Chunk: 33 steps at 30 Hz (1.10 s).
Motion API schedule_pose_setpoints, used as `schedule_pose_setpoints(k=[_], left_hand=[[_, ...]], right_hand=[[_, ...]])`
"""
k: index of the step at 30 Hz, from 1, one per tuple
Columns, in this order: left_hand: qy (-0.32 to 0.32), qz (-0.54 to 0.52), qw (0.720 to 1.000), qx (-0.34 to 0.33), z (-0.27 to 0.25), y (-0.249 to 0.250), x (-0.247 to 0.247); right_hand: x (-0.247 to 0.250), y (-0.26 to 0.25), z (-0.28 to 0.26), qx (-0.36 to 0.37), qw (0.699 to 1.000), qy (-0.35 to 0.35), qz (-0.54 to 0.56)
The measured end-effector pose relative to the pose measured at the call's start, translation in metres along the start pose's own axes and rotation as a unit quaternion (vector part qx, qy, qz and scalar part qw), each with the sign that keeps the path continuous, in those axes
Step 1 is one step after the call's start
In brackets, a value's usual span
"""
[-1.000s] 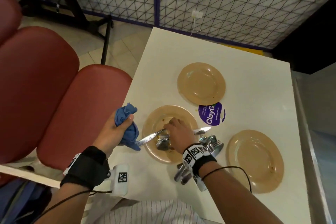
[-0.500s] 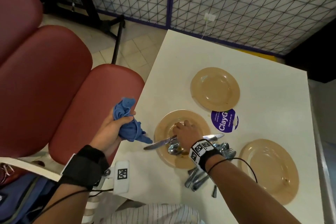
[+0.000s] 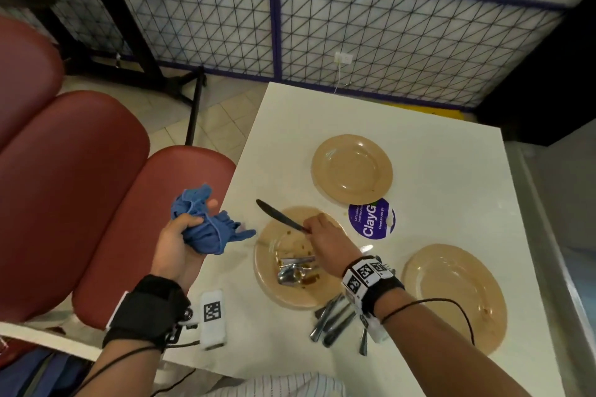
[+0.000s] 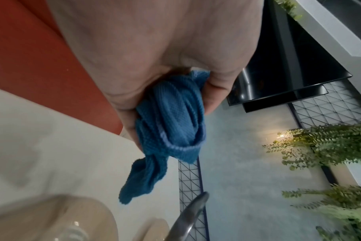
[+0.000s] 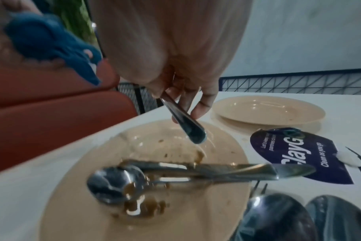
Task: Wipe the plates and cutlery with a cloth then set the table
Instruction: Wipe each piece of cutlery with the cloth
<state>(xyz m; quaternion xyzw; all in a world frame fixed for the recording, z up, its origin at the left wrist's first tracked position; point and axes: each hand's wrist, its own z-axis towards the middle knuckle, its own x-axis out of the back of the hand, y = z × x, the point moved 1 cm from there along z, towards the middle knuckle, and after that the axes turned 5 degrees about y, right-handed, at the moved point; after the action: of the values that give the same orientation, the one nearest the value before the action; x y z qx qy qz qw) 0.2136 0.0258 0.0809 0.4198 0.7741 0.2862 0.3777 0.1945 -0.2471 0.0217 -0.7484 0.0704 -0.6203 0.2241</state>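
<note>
My right hand (image 3: 317, 230) pinches a table knife (image 3: 279, 215) by its handle (image 5: 183, 121) and holds it lifted above a soiled tan plate (image 3: 274, 287), blade pointing up and left. A spoon (image 3: 288, 274) and another piece of cutlery (image 5: 206, 169) lie in that plate among brown smears. My left hand (image 3: 180, 242) grips a bunched blue cloth (image 3: 206, 226) off the table's left edge, over the red seat. Two more tan plates lie on the white table (image 3: 435, 171): one at the back (image 3: 351, 171), one at the right (image 3: 454, 296).
Several more spoons and forks (image 3: 335, 319) lie in a heap at the table's near edge under my right wrist. A round purple sticker (image 3: 372, 222) sits between the plates. Red padded seats (image 3: 80, 187) stand to the left. A wire-mesh fence (image 3: 354, 29) runs behind the table.
My right hand has lifted the knife off the soiled plate and swung its blade up and to the left. The left hand still grips the cloth beside the table.
</note>
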Motion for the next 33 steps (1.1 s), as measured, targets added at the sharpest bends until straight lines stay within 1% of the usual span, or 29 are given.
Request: schedule_pose_setpoints(k=[2, 5, 8, 10, 12, 14, 17, 19, 21, 23, 26, 28, 29, 33], left_hand=[[-0.010, -0.023, 1.000, 0.017, -0.008, -0.009, -0.015], [-0.028, -0.017, 0.999, 0.030, -0.017, -0.028, -0.043], [-0.081, 0.011, 0.996, 0.025, -0.034, -0.048, -0.084], [-0.118, 0.056, 0.991, 0.005, -0.047, -0.062, -0.115], [-0.133, 0.115, 0.984, -0.031, -0.055, -0.075, -0.137], [-0.127, 0.172, 0.974, -0.068, -0.062, -0.080, -0.151], [-0.123, 0.202, 0.966, -0.103, -0.062, -0.071, -0.168], [-0.129, 0.201, 0.963, -0.124, -0.057, -0.061, -0.180], [-0.121, 0.186, 0.967, -0.125, -0.052, -0.058, -0.190], [-0.113, 0.183, 0.970, -0.115, -0.057, -0.068, -0.194], [-0.130, 0.213, 0.963, -0.102, -0.067, -0.086, -0.195], [-0.144, 0.244, 0.952, -0.114, -0.068, -0.082, -0.200], [-0.142, 0.245, 0.951, -0.121, -0.067, -0.078, -0.204], [-0.122, 0.206, 0.961, -0.140, -0.064, -0.065, -0.211]], right_hand=[[0.016, -0.001, -0.006, -0.015, 0.997, 0.028, 0.070], [0.039, -0.006, -0.019, -0.050, 0.980, 0.048, 0.185], [0.055, -0.014, -0.036, -0.061, 0.960, 0.069, 0.266], [0.064, -0.020, -0.048, -0.058, 0.949, 0.080, 0.300], [0.073, -0.025, -0.057, -0.057, 0.945, 0.088, 0.310], [0.079, -0.023, -0.068, -0.074, 0.944, 0.096, 0.307], [0.080, -0.015, -0.087, -0.099, 0.934, 0.085, 0.334], [0.082, -0.009, -0.100, -0.119, 0.925, 0.077, 0.352], [0.090, -0.004, -0.107, -0.129, 0.925, 0.080, 0.349], [0.099, 0.001, -0.111, -0.131, 0.926, 0.093, 0.342], [0.104, 0.004, -0.120, -0.142, 0.918, 0.084, 0.361], [0.102, 0.001, -0.129, -0.149, 0.901, 0.075, 0.400], [0.101, 0.001, -0.132, -0.149, 0.898, 0.076, 0.408], [0.095, 0.006, -0.137, -0.151, 0.893, 0.094, 0.414]])
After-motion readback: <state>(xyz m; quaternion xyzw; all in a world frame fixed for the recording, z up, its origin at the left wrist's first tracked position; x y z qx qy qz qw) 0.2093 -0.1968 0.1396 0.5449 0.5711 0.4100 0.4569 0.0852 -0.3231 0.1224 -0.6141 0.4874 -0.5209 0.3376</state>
